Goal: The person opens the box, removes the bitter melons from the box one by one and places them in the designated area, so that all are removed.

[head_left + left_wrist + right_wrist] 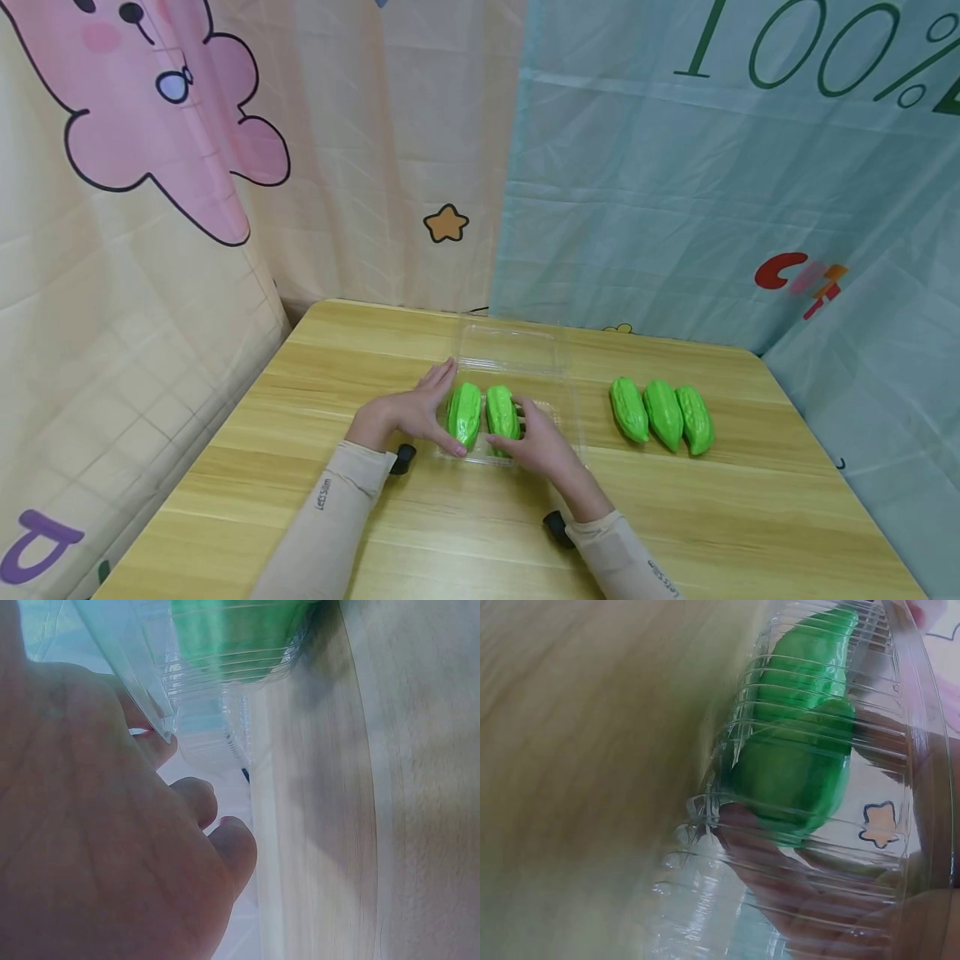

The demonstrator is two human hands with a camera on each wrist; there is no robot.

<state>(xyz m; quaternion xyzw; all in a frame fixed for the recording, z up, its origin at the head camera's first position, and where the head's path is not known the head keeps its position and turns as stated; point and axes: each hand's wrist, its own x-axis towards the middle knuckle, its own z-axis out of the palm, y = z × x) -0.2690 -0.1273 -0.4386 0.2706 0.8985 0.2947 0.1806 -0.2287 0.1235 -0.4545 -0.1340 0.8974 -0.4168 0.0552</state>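
Note:
A clear plastic clamshell box (525, 460) stands on the table with its lid (510, 348) laid back. Inside its left part is one green bitter melon (465, 415). Beside that lies a second bitter melon (501, 413), which my right hand (543, 443) holds between thumb and fingers. Through the ribbed wall in the right wrist view, those fingers (761, 855) show close around the green melons (795, 769). My left hand (416, 412) rests at the box's left edge, thumb and fingers spread. In the left wrist view, the left hand (112, 817) touches the clear rim (139, 697).
Three more bitter melons (663, 415) lie side by side on the wooden table (757, 508), right of the box. Printed curtains (637, 192) hang behind the table and along its sides. Black wrist devices (557, 529) sit under both sleeved wrists.

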